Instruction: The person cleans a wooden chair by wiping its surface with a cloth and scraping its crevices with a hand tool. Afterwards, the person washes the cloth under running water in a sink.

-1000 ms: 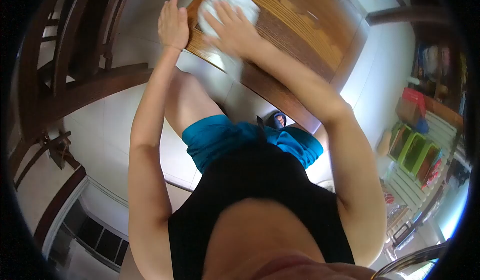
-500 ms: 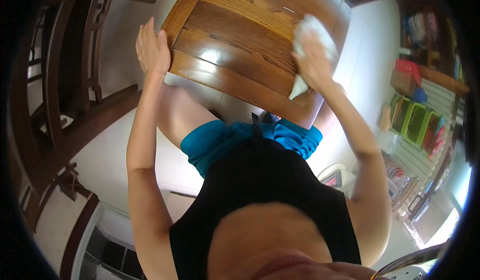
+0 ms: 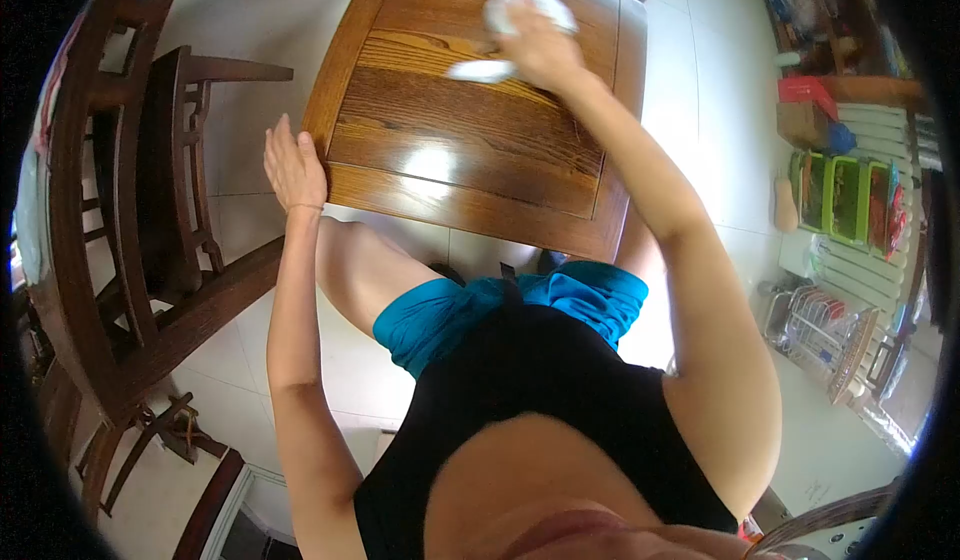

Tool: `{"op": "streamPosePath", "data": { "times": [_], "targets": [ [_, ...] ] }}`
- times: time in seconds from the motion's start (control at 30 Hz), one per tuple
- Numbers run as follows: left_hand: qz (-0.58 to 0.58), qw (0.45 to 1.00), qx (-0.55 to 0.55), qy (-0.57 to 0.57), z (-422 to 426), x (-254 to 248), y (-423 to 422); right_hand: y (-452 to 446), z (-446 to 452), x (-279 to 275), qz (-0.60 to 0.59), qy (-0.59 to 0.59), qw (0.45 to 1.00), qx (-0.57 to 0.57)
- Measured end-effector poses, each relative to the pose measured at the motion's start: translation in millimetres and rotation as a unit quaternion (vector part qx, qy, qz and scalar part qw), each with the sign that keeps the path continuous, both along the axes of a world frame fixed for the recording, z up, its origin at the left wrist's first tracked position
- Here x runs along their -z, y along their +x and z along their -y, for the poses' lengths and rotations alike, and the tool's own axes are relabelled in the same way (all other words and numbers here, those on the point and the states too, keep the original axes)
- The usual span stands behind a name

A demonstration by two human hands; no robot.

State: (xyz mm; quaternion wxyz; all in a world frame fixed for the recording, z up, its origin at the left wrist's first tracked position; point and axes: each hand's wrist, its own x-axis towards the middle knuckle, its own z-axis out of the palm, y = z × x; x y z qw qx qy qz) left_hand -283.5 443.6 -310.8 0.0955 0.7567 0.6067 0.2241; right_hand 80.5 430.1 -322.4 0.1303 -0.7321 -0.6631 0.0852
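A white cloth [image 3: 555, 7] lies on the brown wooden table [image 3: 470, 150], toward its far side, with one end trailing left. My right hand [image 3: 540, 48] presses on the cloth, its fingers spread and slightly blurred. At the table's left edge, my left hand [image 3: 295, 170] rests against the side with its fingers stretched out, holding nothing. Light reflects off the near part of the glossy tabletop.
Dark wooden chairs [image 3: 170, 180] stand on the left. Beyond the pale floor on the right are a slatted rack with green baskets [image 3: 848, 198], a red box [image 3: 805, 92] and a wire dish rack [image 3: 815, 322]. My legs are at the table's near edge.
My right hand and the cloth swept from the table's far left to its right side, then back left to the far middle. My left hand stays at the left edge.
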Motion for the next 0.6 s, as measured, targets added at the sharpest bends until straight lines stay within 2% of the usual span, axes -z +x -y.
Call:
{"op": "streamPosePath", "data": {
  "times": [0.07, 0.13, 0.2, 0.27, 0.3, 0.33, 0.4, 0.47, 0.53, 0.6],
  "targets": [
    [-0.026, 1.000, 0.005, 0.008, -1, 3, -6, 53, 41, 0, 0.084, -0.008, 0.995, 0.049],
    [-0.032, 0.999, 0.003, 0.018, -1, 3, -6, 75, 63, -11, 0.059, -0.047, 0.992, 0.096],
    [-0.031, 0.999, 0.008, 0.017, 1, 2, -8, 37, 46, -44, -0.064, 0.033, 0.988, 0.137],
    [-0.035, 0.999, 0.010, 0.015, 1, 4, -10, -14, 4, -52, -0.072, 0.097, 0.987, 0.102],
    [-0.028, 1.000, 0.007, 0.009, 1, 4, -9, -38, -29, -52, -0.016, 0.123, 0.991, 0.051],
    [-0.022, 1.000, 0.005, 0.006, 2, 1, -8, -57, -62, -53, -0.025, 0.144, 0.989, -0.005],
    [-0.012, 1.000, 0.002, -0.004, 3, -5, -6, -88, -150, -19, 0.060, 0.083, 0.993, -0.051],
    [-0.016, 1.000, -0.007, -0.012, 4, -7, -7, -99, -186, 3, 0.089, 0.027, 0.993, -0.074],
    [-0.021, 1.000, -0.016, -0.015, 2, -2, -7, -88, -185, -4, 0.075, -0.013, 0.993, -0.087],
    [-0.030, 0.999, -0.011, -0.032, 1, -4, -7, -55, -152, -22, 0.064, -0.043, 0.996, -0.050]
  ]
}}
